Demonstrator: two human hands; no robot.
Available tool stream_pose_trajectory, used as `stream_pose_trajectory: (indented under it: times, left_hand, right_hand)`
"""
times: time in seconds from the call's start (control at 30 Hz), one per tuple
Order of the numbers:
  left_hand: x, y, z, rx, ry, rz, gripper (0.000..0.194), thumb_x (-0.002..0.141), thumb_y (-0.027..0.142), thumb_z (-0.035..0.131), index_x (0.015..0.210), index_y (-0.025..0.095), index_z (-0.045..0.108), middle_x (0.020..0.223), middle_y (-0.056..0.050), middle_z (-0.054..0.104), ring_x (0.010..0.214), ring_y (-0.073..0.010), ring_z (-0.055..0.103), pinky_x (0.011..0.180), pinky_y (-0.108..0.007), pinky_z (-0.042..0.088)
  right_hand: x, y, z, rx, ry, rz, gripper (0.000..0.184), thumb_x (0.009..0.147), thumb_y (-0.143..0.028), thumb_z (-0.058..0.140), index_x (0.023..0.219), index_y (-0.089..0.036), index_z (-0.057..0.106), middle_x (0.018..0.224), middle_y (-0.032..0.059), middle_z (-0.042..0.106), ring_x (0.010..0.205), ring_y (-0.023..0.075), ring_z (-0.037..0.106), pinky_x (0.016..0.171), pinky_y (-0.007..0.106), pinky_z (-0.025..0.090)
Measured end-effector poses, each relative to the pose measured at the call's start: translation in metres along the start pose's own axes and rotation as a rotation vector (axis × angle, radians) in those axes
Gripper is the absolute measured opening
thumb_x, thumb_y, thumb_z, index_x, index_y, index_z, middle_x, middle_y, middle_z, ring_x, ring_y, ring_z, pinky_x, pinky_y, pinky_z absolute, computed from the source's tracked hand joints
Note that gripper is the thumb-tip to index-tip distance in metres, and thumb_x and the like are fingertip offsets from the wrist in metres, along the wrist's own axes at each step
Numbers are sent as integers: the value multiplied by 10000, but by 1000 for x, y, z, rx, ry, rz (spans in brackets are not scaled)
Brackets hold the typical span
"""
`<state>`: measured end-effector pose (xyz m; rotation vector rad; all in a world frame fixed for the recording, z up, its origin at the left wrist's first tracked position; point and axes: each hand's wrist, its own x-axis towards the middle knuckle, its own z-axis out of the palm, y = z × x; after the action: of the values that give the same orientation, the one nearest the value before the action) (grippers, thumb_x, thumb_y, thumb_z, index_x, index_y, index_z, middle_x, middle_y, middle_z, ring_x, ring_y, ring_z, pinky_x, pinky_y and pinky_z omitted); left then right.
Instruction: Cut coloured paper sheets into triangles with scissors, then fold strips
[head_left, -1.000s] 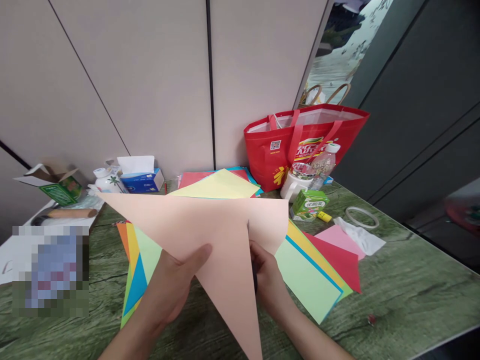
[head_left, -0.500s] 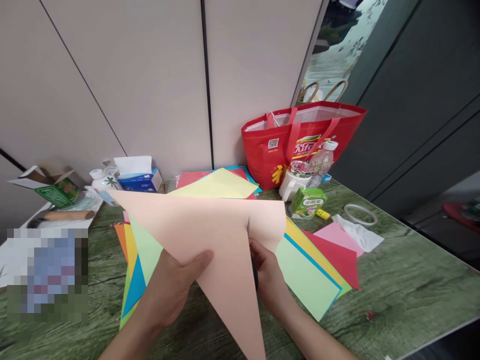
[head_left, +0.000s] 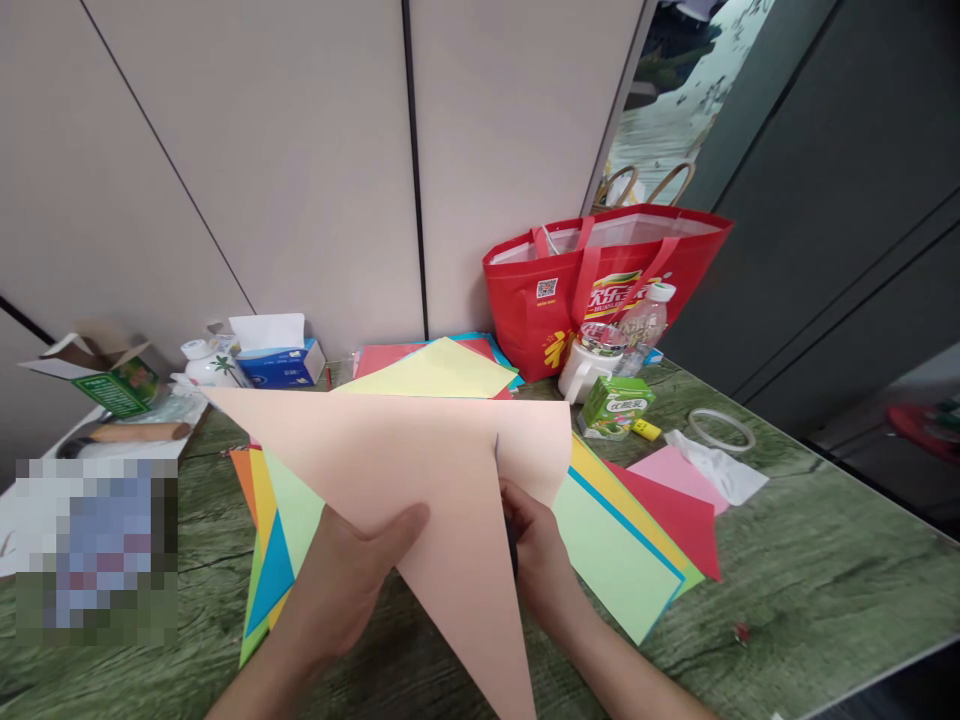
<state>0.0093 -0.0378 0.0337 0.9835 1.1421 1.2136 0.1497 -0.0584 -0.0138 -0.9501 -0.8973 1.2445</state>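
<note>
A large peach paper sheet (head_left: 420, 470), folded into a triangle, is held up above the table in front of me. My left hand (head_left: 341, 585) grips it from the left, thumb pressed on its front face. My right hand (head_left: 536, 560) is closed round the dark handle of scissors (head_left: 498, 455) behind the sheet. A thin grey blade pokes up along a cut line in the paper. Under the hands lies a fan of coloured paper sheets (head_left: 615, 530) in orange, yellow, green, blue and red.
A red shopping bag (head_left: 600, 285) stands at the back with a bottle, a white jar and a green carton (head_left: 615, 405) before it. A tape ring (head_left: 721, 428) and crumpled tissue lie right. Tissue box (head_left: 277, 360), an open green box and more paper sit along the wall.
Hardly anything has moved. The peach sheet's left corner has swung slightly, and both hands keep their hold in the same place.
</note>
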Motion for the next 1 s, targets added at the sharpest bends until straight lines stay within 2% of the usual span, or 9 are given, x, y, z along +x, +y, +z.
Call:
stream_pose_trajectory:
  times: [0.3, 0.6, 0.77, 1.0]
  left_hand:
    - [-1, 1, -2, 7, -28, -13, 583, 553, 275, 771, 1084, 146, 568, 1075, -125, 667, 990, -302, 603, 807, -392, 511]
    - [-1, 1, -1, -15, -7, -12, 584, 520, 278, 787, 1058, 162, 591, 1019, -114, 689, 956, -308, 619, 786, -398, 521]
    - [0, 0, -1, 2, -8, -14, 541, 535, 275, 779, 1029, 153, 596, 1031, -120, 684, 961, -310, 617, 790, -405, 519]
    - [-1, 1, -1, 17, -4, -20, 543, 532, 283, 778, 1029, 148, 605, 1014, -131, 690, 945, -317, 624, 795, -420, 512]
  right_hand:
    - [0, 0, 0, 15, 3, 6, 219, 582, -227, 755, 775, -212, 652, 705, 1, 723, 644, 204, 667, 603, 298, 530]
    - [1, 2, -1, 1, 22, 14, 209, 608, -236, 734, 807, -205, 679, 700, 4, 733, 637, 206, 672, 539, 278, 529]
    - [1, 1, -1, -55, 47, -1, 200, 603, -209, 732, 796, -188, 684, 708, 5, 734, 618, 188, 664, 547, 259, 513]
    - [2, 2, -1, -1, 11, -4, 238, 594, -197, 741, 815, -195, 653, 757, 17, 729, 678, 203, 666, 600, 284, 526]
